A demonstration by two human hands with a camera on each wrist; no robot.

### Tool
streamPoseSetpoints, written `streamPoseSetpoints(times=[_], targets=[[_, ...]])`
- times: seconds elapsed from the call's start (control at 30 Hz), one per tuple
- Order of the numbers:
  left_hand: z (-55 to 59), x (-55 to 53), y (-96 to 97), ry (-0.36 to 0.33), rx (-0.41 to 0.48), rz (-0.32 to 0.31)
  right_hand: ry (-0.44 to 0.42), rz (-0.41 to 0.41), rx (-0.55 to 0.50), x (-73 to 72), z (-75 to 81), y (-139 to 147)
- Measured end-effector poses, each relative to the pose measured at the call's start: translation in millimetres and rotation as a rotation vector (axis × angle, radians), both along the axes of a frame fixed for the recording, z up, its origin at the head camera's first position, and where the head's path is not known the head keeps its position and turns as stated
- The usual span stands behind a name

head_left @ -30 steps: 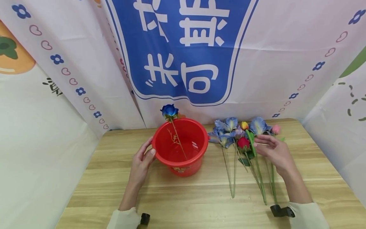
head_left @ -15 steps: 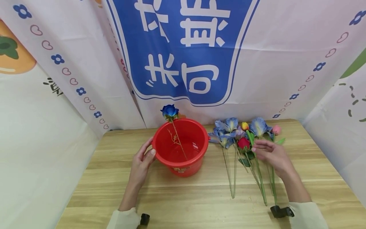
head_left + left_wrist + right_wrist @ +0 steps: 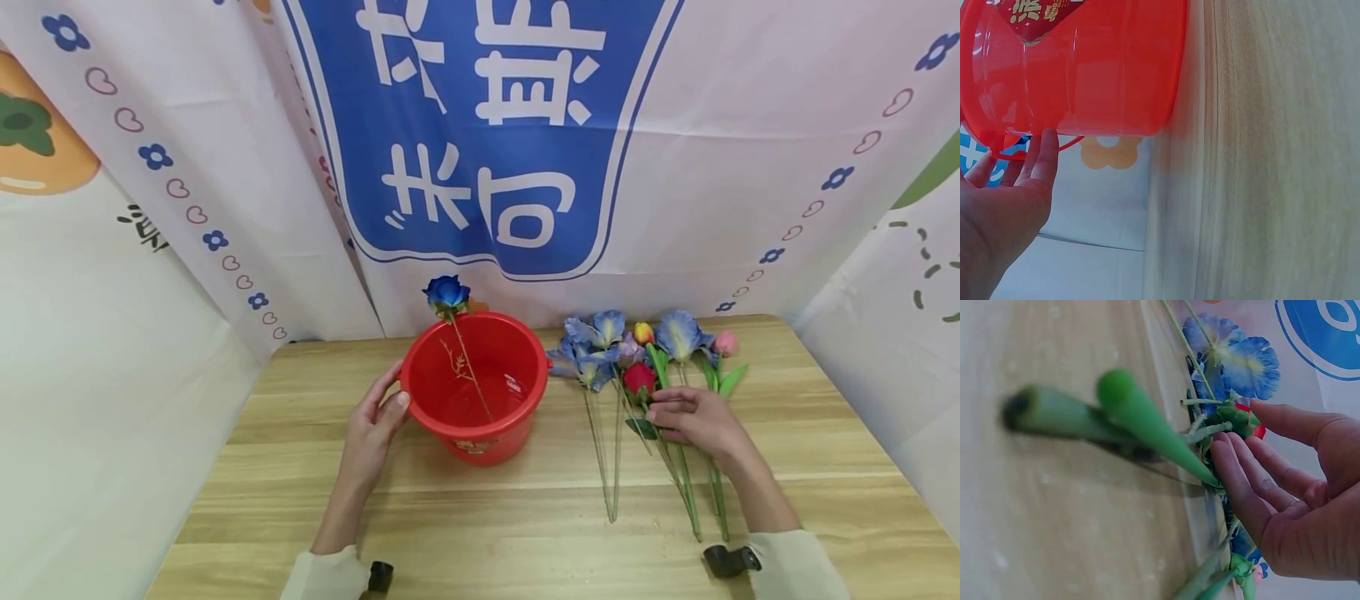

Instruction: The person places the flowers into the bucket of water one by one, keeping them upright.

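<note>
Behind the wooden tabletop [image 3: 330, 492] rises a printed fabric backdrop [image 3: 705, 200], its blue panel [image 3: 517, 258] bearing white characters. Left of the tabletop's middle, toward the far edge, stands a red bucket [image 3: 487, 452], upright, with a label on its outer wall. The left hand [image 3: 377, 417] holds the bucket at the left of its rim, thumb against the rim and fingers on the outer wall beside the handle mount. The right hand [image 3: 696, 421] lies over the flower stems on the right part of the tabletop; its fingers are extended and slightly bent, with thumb and fingertips parted about the base of a red rose [image 3: 640, 377]. Whether they touch the rose cannot be told. Blue irises [image 3: 592, 346] lie near the far edge, just right of the bucket; a separate blue iris [image 3: 678, 333] lies closer to the far right corner. A blue rose [image 3: 446, 293] leans in the bucket, its stem crossing the interior and its head above the far rim. The red rose lies between the iris heads, slightly nearer the person. A black device [image 3: 381, 575] is worn at each wrist. Smallest are a yellow-orange tulip [image 3: 642, 332], near the far edge just beyond the red rose, and a pink bud [image 3: 725, 342], nearest the far right corner.
</note>
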State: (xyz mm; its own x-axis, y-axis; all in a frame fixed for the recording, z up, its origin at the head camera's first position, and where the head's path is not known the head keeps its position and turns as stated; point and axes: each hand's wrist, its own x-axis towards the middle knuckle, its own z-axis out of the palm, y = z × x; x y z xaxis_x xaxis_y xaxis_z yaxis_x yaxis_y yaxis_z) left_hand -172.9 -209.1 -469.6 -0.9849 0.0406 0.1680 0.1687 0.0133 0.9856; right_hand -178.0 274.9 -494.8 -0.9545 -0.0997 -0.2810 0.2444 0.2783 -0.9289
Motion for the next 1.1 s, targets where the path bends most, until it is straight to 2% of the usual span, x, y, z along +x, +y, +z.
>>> streamPoseSetpoints(times=[0.33, 0.8, 1.1], targets=[[-1.0, 0.1, 0.7, -0.002, -0.002, 0.003, -0.008, 0.0, 0.049, -0.1, -2.0, -1.8], [-1.6, -0.5, 0.7, 0.021, 0.007, -0.003, 0.008, -0.001, 0.061, -3.9, -9.9, -2.3], [-2.2, -1.2, 0.4, 0.015, 0.014, -0.007, -0.02, -0.006, 0.045, -2.0, -0.8, -3.9]])
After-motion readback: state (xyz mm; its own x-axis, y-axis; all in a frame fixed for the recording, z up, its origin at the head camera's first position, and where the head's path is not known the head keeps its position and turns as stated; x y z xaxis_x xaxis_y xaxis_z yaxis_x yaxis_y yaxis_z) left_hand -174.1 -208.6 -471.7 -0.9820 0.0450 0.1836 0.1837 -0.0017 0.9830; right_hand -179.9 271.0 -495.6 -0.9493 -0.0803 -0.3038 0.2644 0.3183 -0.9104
